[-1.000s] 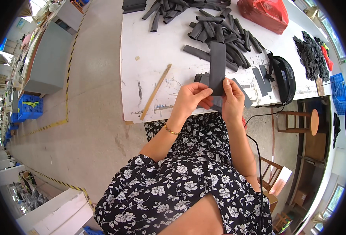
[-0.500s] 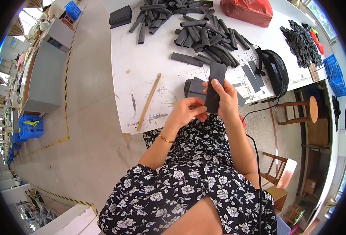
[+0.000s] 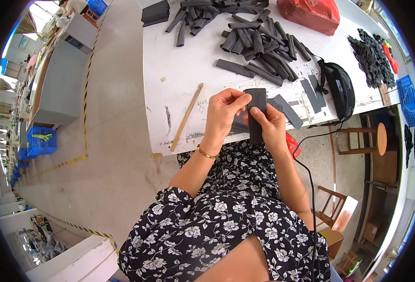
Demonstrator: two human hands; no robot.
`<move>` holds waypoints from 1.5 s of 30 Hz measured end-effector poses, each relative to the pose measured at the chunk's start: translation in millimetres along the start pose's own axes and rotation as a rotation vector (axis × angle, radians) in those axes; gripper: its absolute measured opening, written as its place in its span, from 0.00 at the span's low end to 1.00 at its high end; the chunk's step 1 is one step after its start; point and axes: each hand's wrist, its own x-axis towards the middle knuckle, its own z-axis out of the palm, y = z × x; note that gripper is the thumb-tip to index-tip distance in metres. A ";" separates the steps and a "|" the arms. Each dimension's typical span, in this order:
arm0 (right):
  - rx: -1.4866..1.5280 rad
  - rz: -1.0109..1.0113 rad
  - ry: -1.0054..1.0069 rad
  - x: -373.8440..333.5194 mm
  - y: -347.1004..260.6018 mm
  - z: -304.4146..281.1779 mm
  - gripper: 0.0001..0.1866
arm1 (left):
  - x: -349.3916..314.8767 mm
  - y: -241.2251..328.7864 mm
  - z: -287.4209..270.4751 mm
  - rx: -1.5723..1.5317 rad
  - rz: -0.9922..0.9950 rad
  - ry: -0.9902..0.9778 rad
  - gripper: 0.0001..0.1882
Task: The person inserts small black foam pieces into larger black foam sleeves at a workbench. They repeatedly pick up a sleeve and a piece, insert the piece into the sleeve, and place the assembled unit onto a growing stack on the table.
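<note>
A dark flat fabric strip (image 3: pixel 256 129) is held upright between my hands, just over the table's near edge. My left hand (image 3: pixel 227 110) pinches its upper left edge with thumb and fingers. Around the strip's right side my right hand (image 3: pixel 272 126) is closed, thumb lying on the front face. Behind and partly hidden by both hands lie more flat dark strips (image 3: pixel 287 111). Left of them a wooden stick (image 3: pixel 187 116) rests at a slant on the white table (image 3: pixel 170 94). Beyond my hands is a heap of rolled black fabric tubes (image 3: pixel 257 44).
A stack of flat black pieces (image 3: pixel 155 13) sits at the far left corner, a red plastic bag (image 3: pixel 311 16) at the back. On the right are a black mesh pouch (image 3: pixel 340 89), a heap of black scraps (image 3: pixel 372 58) and wooden stools (image 3: pixel 381 138). A black cable (image 3: pixel 312 197) hangs beside my right arm.
My left hand has gone from the strip's lower end up to its upper left edge. My right hand still grips the strip, now lower. The whole scene has shifted slightly rightward in view.
</note>
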 end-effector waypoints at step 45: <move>-1.104 -0.130 0.589 28.3 51.2 -131.7 0.15 | 106.2 -49.6 -41.1 1.166 0.700 0.226 0.05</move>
